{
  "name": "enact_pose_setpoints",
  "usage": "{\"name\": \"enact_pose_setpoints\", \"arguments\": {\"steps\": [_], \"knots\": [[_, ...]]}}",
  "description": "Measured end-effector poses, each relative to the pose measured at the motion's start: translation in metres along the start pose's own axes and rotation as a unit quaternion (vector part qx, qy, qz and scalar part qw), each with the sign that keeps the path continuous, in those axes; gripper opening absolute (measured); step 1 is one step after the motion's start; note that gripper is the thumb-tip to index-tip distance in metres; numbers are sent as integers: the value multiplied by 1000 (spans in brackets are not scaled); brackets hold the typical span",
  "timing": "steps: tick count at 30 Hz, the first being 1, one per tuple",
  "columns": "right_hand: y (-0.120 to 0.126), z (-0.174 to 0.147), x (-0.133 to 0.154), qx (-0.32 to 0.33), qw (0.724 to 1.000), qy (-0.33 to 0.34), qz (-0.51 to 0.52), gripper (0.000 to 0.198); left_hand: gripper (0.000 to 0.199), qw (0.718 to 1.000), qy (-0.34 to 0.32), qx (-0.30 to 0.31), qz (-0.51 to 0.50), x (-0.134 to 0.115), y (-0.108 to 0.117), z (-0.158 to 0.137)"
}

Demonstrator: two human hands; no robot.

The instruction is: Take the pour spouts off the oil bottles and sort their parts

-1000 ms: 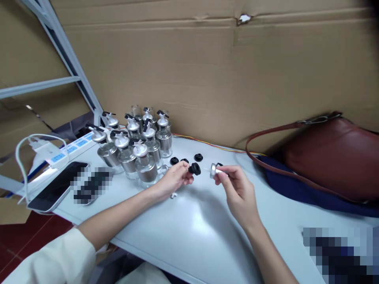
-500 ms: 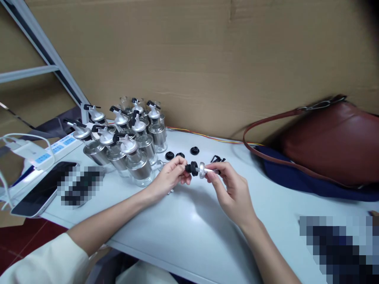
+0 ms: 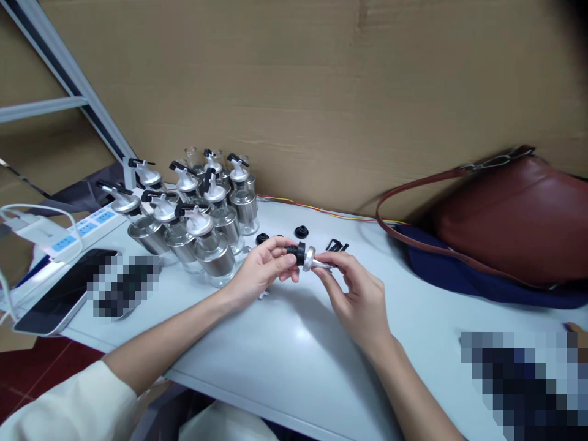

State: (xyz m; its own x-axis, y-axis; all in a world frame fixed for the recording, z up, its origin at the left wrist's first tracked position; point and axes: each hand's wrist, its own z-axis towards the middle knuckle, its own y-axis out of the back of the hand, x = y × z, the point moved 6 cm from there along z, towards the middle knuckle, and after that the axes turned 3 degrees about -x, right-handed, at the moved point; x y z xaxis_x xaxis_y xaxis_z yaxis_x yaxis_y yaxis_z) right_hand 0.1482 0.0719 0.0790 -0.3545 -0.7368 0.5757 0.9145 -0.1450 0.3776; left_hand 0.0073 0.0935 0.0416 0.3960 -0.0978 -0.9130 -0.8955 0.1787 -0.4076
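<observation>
Above the table, my left hand (image 3: 261,267) pinches a black ribbed rubber stopper (image 3: 299,252). My right hand (image 3: 356,288) grips the tapered end of a silver pour spout (image 3: 309,260), whose round collar faces the stopper. Stopper and collar meet or nearly meet; I cannot tell how far one sits in the other. Behind my hands lie loose black stoppers (image 3: 301,232) and small black clip-like levers (image 3: 337,245). Left of my left hand stand several glass bottles with steel bands (image 3: 214,260), most topped with silver spouts and black levers.
A phone (image 3: 64,294) and a white power strip (image 3: 87,229) lie at the left, beside a blurred item (image 3: 124,286). On the right, a brown leather bag (image 3: 514,220) rests on dark blue cloth (image 3: 432,275). Cardboard (image 3: 312,104) walls the back; wires run along its foot.
The gap between the black stopper and the silver spout has narrowed. My hands have come closer together, and the spout now tilts a little downward to the right.
</observation>
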Motion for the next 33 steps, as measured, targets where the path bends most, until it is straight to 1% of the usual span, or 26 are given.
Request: {"name": "enact_pose_setpoints", "arguments": {"steps": [2,4,6,10,13,16,18,20,21,23,25,27,29,31,33], "knots": [[0,-1,2,-11,1000,9,14,17,41,1000,-3,2,5,1,1,1],[1,-1,2,-24,999,3,36,17,41,1000,-9,6,8,0,2,0],[1,-2,1,-29,998,-19,47,15,40,1000,-16,20,17,-1,1,-1],[2,-2,0,-14,997,-60,53,11,33,996,-35,53,64,-5,-3,-6],[2,-3,-1,-7,994,-87,70,8,31,994,-50,54,87,-8,-5,-9],[1,-4,-6,-10,985,-139,100,4,26,990,-63,49,114,-9,-6,-11],[-3,-4,-13,1,975,-184,127,6,22,986,-76,33,148,-8,-6,-12],[-6,-3,-20,19,967,-216,132,11,19,973,-99,-8,209,-7,-2,-13],[-6,-3,-23,21,968,-223,115,13,19,961,-114,-35,248,-8,0,-14],[-4,-3,-26,3,972,-225,62,17,20,934,-143,-86,315,-9,5,-14],[-5,-4,-28,-7,972,-229,48,22,19,919,-166,-111,341,-9,7,-14],[-14,-8,-27,27,963,-250,100,27,19,925,-165,-107,325,-6,6,-14],[-22,-12,-27,65,946,-274,159,34,22,942,-142,-80,294,-2,3,-14],[-24,-13,-28,66,934,-293,192,36,22,955,-116,-43,268,1,-2,-15],[-22,-13,-30,51,926,-308,213,32,20,962,-106,-15,250,2,-5,-16]]}}
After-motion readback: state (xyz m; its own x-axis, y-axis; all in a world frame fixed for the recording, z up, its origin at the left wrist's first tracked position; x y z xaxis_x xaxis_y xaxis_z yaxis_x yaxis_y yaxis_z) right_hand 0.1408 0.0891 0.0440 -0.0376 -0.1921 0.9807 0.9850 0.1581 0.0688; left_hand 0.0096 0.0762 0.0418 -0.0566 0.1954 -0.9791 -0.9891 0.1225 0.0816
